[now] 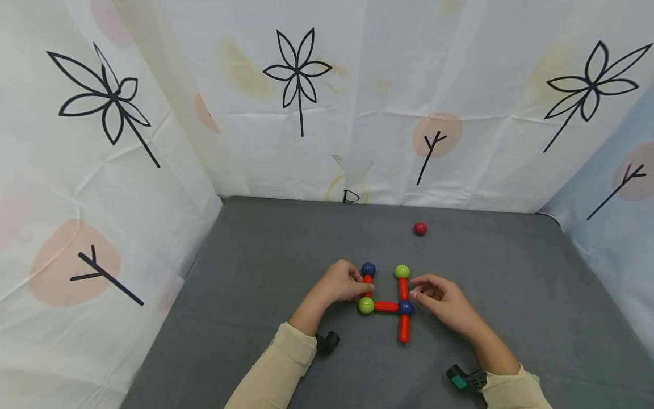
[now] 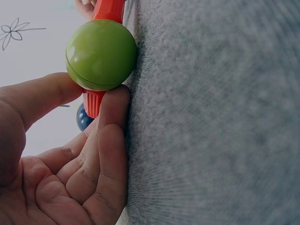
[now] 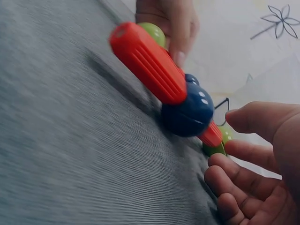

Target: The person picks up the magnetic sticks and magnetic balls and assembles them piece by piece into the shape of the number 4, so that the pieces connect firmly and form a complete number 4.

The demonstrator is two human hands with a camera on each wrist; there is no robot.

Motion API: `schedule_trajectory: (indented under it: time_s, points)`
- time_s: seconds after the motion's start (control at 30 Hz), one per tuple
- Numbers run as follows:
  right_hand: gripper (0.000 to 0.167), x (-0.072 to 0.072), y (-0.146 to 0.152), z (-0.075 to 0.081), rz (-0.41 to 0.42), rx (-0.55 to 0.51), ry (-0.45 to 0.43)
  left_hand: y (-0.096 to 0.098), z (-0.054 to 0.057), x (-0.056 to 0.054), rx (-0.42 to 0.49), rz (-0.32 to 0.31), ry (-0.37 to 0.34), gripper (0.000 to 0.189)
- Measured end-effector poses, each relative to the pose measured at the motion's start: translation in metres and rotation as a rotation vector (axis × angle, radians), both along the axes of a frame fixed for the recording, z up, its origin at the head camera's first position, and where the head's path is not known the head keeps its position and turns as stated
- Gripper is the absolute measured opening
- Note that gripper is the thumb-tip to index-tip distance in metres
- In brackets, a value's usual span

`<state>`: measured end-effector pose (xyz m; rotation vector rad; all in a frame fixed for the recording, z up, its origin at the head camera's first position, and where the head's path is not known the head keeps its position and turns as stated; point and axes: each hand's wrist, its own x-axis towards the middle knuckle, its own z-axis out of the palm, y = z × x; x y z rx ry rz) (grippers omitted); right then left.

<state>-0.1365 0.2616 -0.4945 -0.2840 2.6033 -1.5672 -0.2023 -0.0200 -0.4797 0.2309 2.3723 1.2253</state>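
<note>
A joined figure of red rods and balls lies on the grey surface. My left hand (image 1: 342,282) pinches the left red rod (image 2: 93,103), which runs between a blue ball (image 1: 368,269) and a green ball (image 1: 365,305). A crosswise red rod (image 1: 385,307) links that green ball to a second blue ball (image 1: 406,308). From this one, a red rod (image 1: 403,288) leads away to another green ball (image 1: 402,271). A further red rod (image 1: 404,329) points toward me with a bare end. Just right of the figure, my right hand (image 1: 443,300) holds nothing, its fingers loosely bent.
A loose red ball (image 1: 420,228) lies farther back on the grey surface (image 1: 286,238). Pale cloth walls (image 1: 378,102) with plant drawings enclose the back and both sides. Dark devices are worn at the left wrist (image 1: 327,343) and right wrist (image 1: 466,378).
</note>
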Motion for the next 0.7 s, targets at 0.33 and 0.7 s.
schedule_trajectory:
  time_s: [0.33,0.7]
  points:
    - [0.034,0.018,-0.016,0.001,-0.058,0.054,-0.103,0.0,0.0,-0.001,-0.01,0.008,-0.007,0.028]
    - [0.046,0.024,-0.022,0.0,-0.056,0.104,-0.105,0.001,-0.001,-0.002,-0.016,0.004,-0.001,0.028]
